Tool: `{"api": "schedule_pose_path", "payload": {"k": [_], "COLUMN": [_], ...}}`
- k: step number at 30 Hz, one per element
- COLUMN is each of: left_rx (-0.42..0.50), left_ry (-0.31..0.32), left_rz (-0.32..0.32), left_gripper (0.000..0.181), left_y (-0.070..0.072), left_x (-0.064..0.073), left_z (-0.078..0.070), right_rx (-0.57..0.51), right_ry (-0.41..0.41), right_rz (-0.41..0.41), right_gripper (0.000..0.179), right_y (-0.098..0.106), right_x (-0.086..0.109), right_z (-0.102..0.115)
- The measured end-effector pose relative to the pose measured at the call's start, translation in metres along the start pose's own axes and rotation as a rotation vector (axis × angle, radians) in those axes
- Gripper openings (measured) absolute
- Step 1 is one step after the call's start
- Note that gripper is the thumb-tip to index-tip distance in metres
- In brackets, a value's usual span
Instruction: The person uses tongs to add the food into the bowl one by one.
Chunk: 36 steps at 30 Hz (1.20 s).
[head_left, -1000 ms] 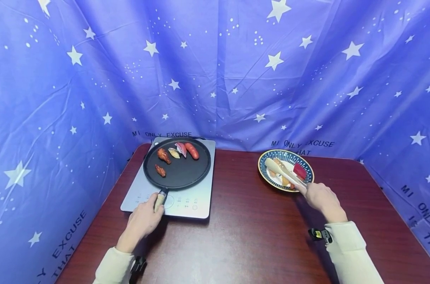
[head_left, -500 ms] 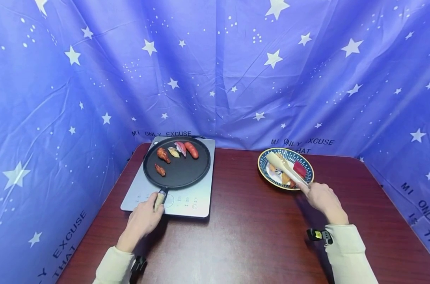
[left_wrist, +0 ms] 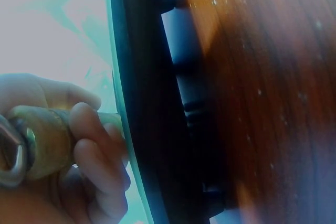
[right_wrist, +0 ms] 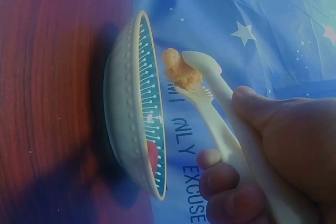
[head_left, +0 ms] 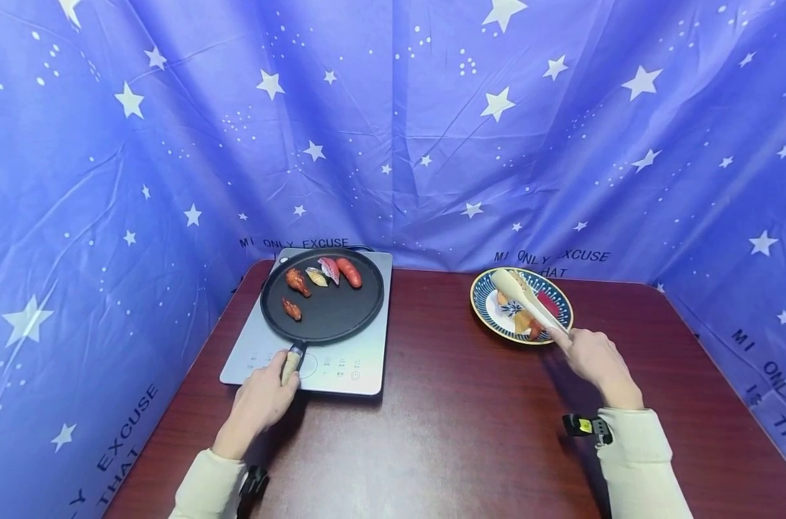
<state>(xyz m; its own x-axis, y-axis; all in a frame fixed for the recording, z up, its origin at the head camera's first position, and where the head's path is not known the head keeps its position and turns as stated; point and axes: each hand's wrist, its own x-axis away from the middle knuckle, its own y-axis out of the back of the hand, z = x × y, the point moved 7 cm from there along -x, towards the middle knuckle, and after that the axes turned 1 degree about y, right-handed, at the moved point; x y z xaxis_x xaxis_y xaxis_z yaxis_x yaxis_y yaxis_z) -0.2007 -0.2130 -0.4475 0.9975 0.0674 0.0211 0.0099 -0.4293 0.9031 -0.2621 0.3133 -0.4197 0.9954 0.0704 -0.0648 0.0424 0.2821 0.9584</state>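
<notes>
My left hand point(head_left: 263, 393) grips the handle point(left_wrist: 47, 135) of a round black frying pan point(head_left: 334, 313), which sits on a silver induction cooker point(head_left: 363, 367). Inside the pan are a drumstick point(head_left: 297, 282), a smaller browned wing-like piece point(head_left: 292, 309), two sushi-like pieces point(head_left: 328, 271) and a red sausage point(head_left: 349, 272). My right hand point(head_left: 596, 360) holds pale tongs point(right_wrist: 231, 103) over a blue-patterned plate point(right_wrist: 123, 98). A lumpy golden-brown piece of food point(right_wrist: 181, 72), like fried chicken, is pinched between the tongs' tips, apart from the plate. The tongs partly hide a red piece point(head_left: 550, 303).
More brown food point(head_left: 525, 326) lies on the plate. The dark red wooden table point(head_left: 431, 404) extends between cooker and plate. A blue starry curtain point(head_left: 393, 144) hangs close behind and at both sides. Each wrist carries a black camera strap point(head_left: 587, 427).
The tongs have risen and swung slightly right across the plate, bringing up the golden-brown piece. My left hand and the pan stay in place.
</notes>
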Motion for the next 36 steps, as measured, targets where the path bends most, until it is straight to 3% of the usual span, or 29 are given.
{"api": "schedule_pose_path", "payload": {"k": [8, 14, 26, 36], "left_rx": [0.007, 0.012, 0.009, 0.011], "left_ry": [-0.001, -0.003, 0.004, -0.003], "left_rz": [-0.005, -0.011, 0.002, 0.001], "left_gripper": [0.051, 0.051, 0.051, 0.051], "left_y": [0.000, 0.000, 0.000, 0.000], "left_x": [0.001, 0.001, 0.001, 0.001], "left_z": [0.000, 0.000, 0.000, -0.001], "right_rx": [0.005, 0.006, -0.003, -0.016], "right_ry": [0.013, 0.039, 0.103, 0.201], "right_rz": [-0.016, -0.033, -0.084, -0.148], "right_gripper": [0.057, 0.055, 0.051, 0.046], "right_y": [0.005, 0.012, 0.019, 0.018], "right_x": [0.000, 0.001, -0.001, -0.004], "right_z": [0.006, 0.022, 0.068, 0.122]}}
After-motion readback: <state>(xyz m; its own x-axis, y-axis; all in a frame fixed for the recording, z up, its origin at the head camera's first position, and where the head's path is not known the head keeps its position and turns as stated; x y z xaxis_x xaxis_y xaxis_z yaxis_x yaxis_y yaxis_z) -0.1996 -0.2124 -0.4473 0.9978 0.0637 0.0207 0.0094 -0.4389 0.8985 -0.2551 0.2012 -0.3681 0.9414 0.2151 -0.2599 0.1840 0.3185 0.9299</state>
